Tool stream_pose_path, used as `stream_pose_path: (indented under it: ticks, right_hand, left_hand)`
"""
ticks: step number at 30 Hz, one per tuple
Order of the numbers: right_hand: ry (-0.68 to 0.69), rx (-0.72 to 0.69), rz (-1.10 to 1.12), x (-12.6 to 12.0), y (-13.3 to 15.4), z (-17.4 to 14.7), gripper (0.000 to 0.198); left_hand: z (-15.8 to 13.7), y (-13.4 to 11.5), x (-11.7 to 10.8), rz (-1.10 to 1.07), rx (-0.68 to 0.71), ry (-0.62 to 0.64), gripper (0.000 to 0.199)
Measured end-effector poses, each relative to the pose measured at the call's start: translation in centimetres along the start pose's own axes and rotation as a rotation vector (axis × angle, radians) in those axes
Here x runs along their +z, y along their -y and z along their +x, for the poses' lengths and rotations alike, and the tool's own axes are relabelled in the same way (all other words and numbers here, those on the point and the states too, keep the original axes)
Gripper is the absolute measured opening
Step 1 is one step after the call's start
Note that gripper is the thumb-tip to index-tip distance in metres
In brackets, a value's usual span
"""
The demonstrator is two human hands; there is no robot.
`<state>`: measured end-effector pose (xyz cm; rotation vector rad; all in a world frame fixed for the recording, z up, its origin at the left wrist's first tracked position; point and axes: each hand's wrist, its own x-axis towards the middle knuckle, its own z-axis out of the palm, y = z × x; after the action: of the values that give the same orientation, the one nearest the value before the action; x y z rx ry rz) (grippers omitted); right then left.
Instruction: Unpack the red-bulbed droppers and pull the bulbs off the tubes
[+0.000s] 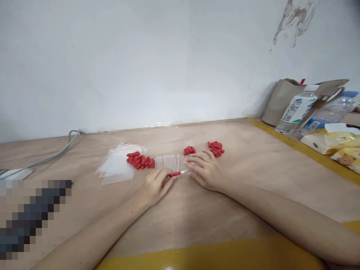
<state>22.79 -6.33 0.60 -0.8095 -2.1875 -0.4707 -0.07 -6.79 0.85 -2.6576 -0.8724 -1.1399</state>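
Observation:
Between the finger and thumb of my left hand (158,183) is a red rubber bulb (174,174). Its right end meets a thin clear tube (184,171), which my right hand (208,171) grips at the other end; how far one sits inside the other is too small to tell. Behind both hands lies a row of clear tubes (167,162) side by side. A heap of red bulbs (140,161) is left of the row, and a smaller red heap (216,149) is behind my right hand. Several tubes with red bulb ends (189,149) lie together beyond the row.
Clear plastic bags (116,165) are stacked at left. A grey cable (56,154) runs along the left side. On the right, past yellow tape (298,148), stand a water bottle (298,108), a grey-beige bag (277,101) and yellow-white packs (323,140). The wall bounds the table's back.

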Motion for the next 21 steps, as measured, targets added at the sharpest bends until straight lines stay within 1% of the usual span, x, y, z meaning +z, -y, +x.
stream_pose_path:
  ticks: [3,6,8,12,16,21]
  right_hand:
    - [-0.005,-0.014,0.017,0.5,0.0,-0.2,0.014]
    - [-0.016,-0.029,0.053,0.6,0.2,-0.3,0.012]
    - [-0.013,-0.044,0.077,0.6,0.5,-0.3,0.012]
    - [0.001,-0.066,0.099,0.4,0.8,-0.2,0.014]
    - [0.003,-0.111,0.126,0.4,0.8,-0.2,0.012]
    - [0.008,-0.17,0.161,0.3,0.7,-0.4,0.01]
  left_hand:
    - [-0.1,-0.2,0.4,-0.032,0.011,-0.018,0.011]
    - [0.1,-0.5,0.6,-0.021,0.025,-0.029,0.023]
    - [0.3,-0.5,0.8,0.003,0.07,-0.016,0.028]
    - [0.6,-0.6,1.2,0.021,0.144,-0.011,0.017]
    - [0.9,-0.9,1.1,0.046,0.181,-0.003,0.015]
    - [0.8,-1.4,0.5,0.072,0.184,0.083,0.014]
